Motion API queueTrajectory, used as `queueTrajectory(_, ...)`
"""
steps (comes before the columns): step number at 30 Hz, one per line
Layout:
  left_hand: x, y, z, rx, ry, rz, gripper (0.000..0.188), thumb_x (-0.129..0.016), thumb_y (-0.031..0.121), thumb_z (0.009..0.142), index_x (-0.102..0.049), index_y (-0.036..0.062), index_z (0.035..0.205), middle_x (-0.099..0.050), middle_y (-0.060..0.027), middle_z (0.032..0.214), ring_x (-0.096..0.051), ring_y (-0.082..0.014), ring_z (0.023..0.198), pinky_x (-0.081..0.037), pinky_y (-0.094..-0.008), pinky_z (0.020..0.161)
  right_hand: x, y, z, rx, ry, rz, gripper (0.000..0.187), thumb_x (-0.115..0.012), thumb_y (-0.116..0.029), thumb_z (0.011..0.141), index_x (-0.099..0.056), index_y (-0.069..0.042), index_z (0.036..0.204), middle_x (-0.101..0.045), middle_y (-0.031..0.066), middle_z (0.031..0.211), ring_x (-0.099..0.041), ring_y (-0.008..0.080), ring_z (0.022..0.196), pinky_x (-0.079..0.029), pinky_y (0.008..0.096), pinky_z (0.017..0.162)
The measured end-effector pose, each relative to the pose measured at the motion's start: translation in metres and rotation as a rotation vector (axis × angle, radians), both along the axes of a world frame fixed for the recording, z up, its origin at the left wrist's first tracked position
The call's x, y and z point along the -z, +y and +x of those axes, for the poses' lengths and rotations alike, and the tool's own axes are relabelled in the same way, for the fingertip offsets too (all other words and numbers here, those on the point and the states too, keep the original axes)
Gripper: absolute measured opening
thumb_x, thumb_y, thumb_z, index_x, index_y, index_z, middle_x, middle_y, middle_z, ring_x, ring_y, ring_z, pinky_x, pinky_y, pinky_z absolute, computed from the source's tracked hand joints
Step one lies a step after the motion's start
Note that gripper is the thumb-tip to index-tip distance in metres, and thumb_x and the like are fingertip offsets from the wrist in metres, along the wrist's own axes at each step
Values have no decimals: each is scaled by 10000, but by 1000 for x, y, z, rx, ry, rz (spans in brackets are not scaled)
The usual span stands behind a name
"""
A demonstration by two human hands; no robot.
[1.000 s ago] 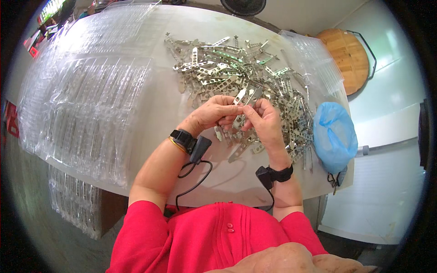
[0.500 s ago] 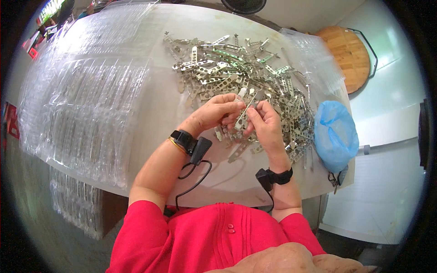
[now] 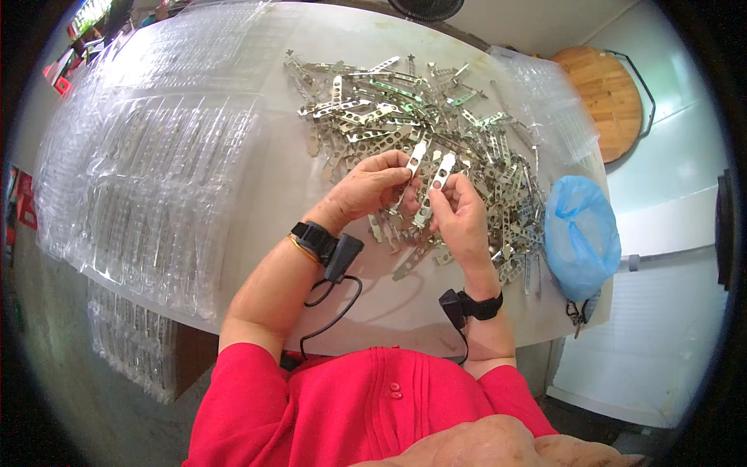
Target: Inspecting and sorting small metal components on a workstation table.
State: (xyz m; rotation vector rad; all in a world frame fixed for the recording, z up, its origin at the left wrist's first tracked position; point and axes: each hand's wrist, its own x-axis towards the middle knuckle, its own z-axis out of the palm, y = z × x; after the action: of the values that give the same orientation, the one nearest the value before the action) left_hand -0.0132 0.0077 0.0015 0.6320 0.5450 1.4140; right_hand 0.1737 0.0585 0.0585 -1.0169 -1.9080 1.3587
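My left hand [image 3: 379, 187] pinches a narrow perforated metal strip [image 3: 417, 159], its pale end pointing up and away from me. Close beside it on the right, my right hand [image 3: 461, 214] grips a second perforated metal strip [image 3: 442, 174] between thumb and fingers, with round holes along its length. Both strips tilt the same way, a small gap apart. Beneath and beyond them spreads a large heap of similar metal strips [image 3: 381, 117] on the white table [image 3: 264, 257]. The lower ends of the held strips are partly hidden by fingers.
Stacked clear plastic trays [image 3: 171, 187] cover the table's left side; more clear trays [image 3: 548, 101] lie at the far right. A blue plastic bag [image 3: 582, 237] sits at the right edge. Cords hang from both wrist straps. A round wooden board [image 3: 599, 101] stands beyond the table.
The strip in my right hand has turned from edge-on to face-up, showing its holes. Two strips now appear side by side, slightly apart. The view has shifted a little.
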Motion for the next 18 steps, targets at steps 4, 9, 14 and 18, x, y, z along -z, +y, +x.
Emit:
queueTrajectory(4, 4, 0, 0, -44, 23, -29, 158, -614, 144, 1007, -653, 14, 1088, -687, -46, 925, -683, -146, 849, -557, -268, 734, -3, 0, 3, -7, 13, -48, 81, -614, -101, 983, -574, -36, 958, -599, -21, 729, -529, 26, 568, -446, 209, 484)
queueTrajectory(9, 4, 1, 1, -105, 66, -85, 198, -659, 142, 982, -699, 7, 1122, -715, -49, 951, -691, -134, 827, -565, -273, 746, -9, 1, 2, -29, 21, -68, 86, -613, -107, 983, -570, -40, 952, -581, -32, 729, -519, 21, 573, -447, 205, 483)
queueTrajectory(14, 12, 2, -5, -15, 73, -43, 224, -683, 135, 967, -714, 6, 1147, -727, -42, 954, -674, -113, 801, -563, -275, 727, -12, 0, -2, -44, -3, -49, 92, -612, -115, 986, -565, -46, 946, -560, -43, 718, -508, 17, 573, -445, 209, 477)
queueTrajectory(18, 11, 2, -2, -52, 77, -41, 204, -711, 156, 951, -721, 15, 1098, -719, -29, 938, -655, -106, 770, -543, -261, 693, -8, -2, -3, -63, -3, -63, 91, -614, -113, 986, -567, -46, 945, -562, -40, 715, -504, 17, 572, -435, 212, 482)
